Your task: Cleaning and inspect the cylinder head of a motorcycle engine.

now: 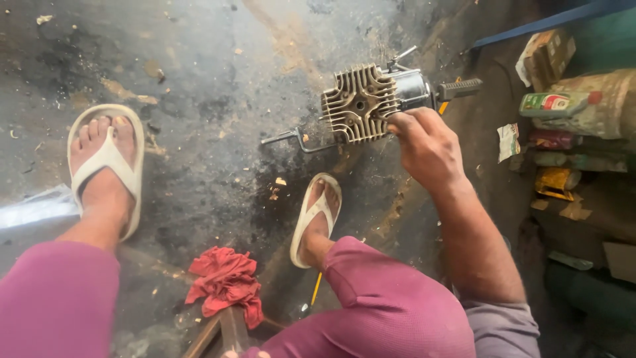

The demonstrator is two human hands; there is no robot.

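My right hand (424,142) grips a finned metal engine cylinder head (358,103) and holds it above the dirty concrete floor. A shiny metal body (412,88) with a black ribbed handle (459,88) sticks out behind the fins. A bent metal wrench (291,138) lies on the floor just left of the part. My left hand is out of view. My two feet in white sandals (106,166) (317,215) rest on the floor, and my legs are in magenta trousers.
A red rag (224,282) lies by a wooden piece (222,331) near the bottom. On the right sit a green bottle (555,104), a cardboard box (548,56), small packets and a yellow container (553,182). A clear plastic sheet (33,207) lies at the left edge.
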